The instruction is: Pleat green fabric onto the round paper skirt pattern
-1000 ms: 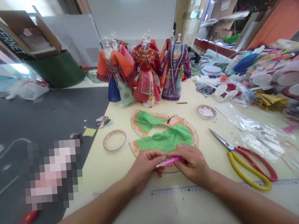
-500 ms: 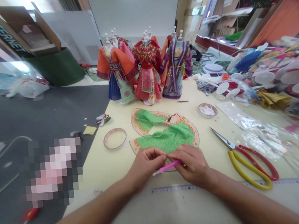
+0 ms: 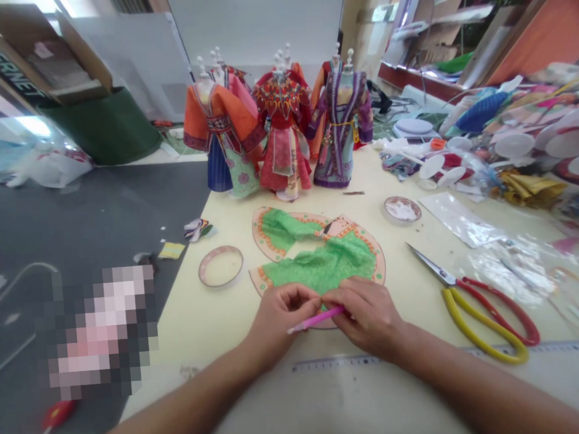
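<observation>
A curved piece of green cloth (image 3: 318, 268) with a peach, orange-patterned border lies crumpled on the cream table. At its near edge the fingertips of both hands meet. My left hand (image 3: 288, 316) is closed in a pinch of thumb and forefinger; what lies between them is too small and hidden to make out. My right hand (image 3: 372, 314) is closed too, its fingertips against the left ones. It holds a slim pink stick (image 3: 322, 318), pen-like, whose whitish tip points left beneath my left fingers. The hands cover part of the cloth's near border.
Large scissors (image 3: 476, 299) with red and yellow handles lie at right. A shallow dish (image 3: 402, 210) holds white stuff; a ring-shaped dish (image 3: 220, 267) sits left. Small dressed doll stands (image 3: 283, 130) line the back. A ruler (image 3: 331, 364) runs along the front. Plastic bags (image 3: 514, 273) lie right.
The pink stick has tilted slightly, its tip shifting a little left and up. Both hands stay together at the cloth's edge. The whole view has shifted slightly.
</observation>
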### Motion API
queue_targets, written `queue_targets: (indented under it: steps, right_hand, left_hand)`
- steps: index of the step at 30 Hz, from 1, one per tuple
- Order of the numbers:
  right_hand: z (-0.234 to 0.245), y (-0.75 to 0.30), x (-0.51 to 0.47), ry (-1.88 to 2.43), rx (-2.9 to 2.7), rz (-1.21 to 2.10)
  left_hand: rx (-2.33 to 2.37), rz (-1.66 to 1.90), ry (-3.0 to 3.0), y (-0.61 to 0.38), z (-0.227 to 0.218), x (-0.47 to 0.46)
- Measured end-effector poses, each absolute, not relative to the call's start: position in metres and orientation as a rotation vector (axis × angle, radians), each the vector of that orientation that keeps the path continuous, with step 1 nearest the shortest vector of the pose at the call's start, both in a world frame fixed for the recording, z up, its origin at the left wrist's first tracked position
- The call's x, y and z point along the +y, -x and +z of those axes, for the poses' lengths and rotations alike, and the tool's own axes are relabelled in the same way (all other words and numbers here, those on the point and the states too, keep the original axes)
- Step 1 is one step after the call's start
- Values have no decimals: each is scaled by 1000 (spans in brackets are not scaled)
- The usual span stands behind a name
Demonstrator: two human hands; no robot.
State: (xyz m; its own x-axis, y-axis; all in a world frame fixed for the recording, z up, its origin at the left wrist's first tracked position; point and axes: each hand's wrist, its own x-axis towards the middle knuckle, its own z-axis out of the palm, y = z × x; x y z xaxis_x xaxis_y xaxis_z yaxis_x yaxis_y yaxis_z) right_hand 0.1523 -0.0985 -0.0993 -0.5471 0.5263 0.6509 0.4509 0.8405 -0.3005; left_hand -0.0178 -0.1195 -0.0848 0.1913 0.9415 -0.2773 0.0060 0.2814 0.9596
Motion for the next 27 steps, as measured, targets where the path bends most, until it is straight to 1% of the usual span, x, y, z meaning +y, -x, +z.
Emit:
queue_targets:
  steps: [14,18,21,27]
  right_hand:
    - [-98,-153,-96,720,-2305,55]
    - [-98,-151,-97,735,-2303,96]
    - [-98,-150,-98,807,-2274,262]
    - [-97,-149,-100,1032,-2097,936]
  left_hand:
    - [1212,883,-1199,17,-84,-121]
    - [1220,890,-1247,18,-87,-122]
    - [1256,868,-1336,19,-87,-122]
    - [1186,850,-1326,19,-91,-120]
